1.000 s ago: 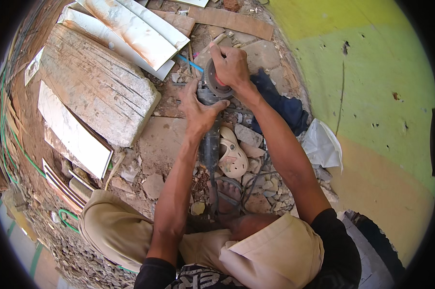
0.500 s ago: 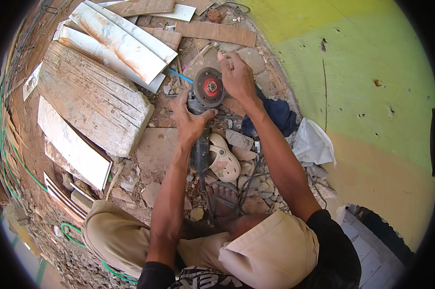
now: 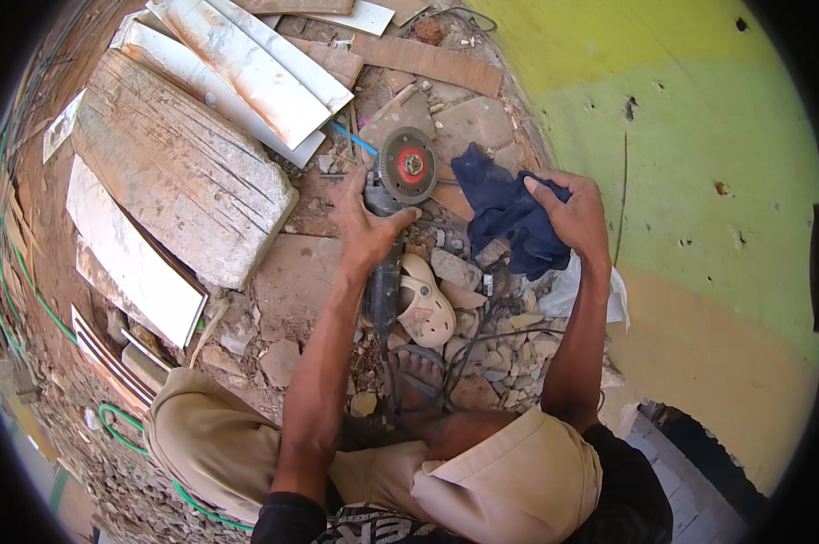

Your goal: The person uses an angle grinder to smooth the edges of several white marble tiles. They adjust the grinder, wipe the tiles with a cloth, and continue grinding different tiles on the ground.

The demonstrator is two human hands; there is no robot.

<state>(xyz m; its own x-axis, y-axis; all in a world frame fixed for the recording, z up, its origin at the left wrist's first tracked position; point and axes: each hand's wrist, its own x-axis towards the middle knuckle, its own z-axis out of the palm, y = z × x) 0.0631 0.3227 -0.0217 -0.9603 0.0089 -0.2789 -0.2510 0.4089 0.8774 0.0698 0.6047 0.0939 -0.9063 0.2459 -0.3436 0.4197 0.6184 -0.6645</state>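
Note:
My left hand (image 3: 368,222) is closed round the head of a black angle grinder (image 3: 382,286), which lies upright in the frame with its grey disc (image 3: 397,181), red at the centre, facing up. Its cord runs down among the rubble by my sandalled foot (image 3: 416,372). To the right of the disc, my right hand (image 3: 574,213) grips a crumpled dark navy cloth (image 3: 500,213). A beige clog (image 3: 427,313) lies beside the grinder's body.
White boards (image 3: 237,68) and a scored concrete block (image 3: 178,168) lie at the upper left. A green and yellow wall (image 3: 681,181) borders the right. A white plastic sheet (image 3: 613,299), broken tiles and stones surround me. Green hose (image 3: 128,426) lies at lower left.
My right hand has left the disc, moved right and taken hold of the navy cloth, which is now lifted. The disc's red centre is uncovered. My left hand stays on the grinder.

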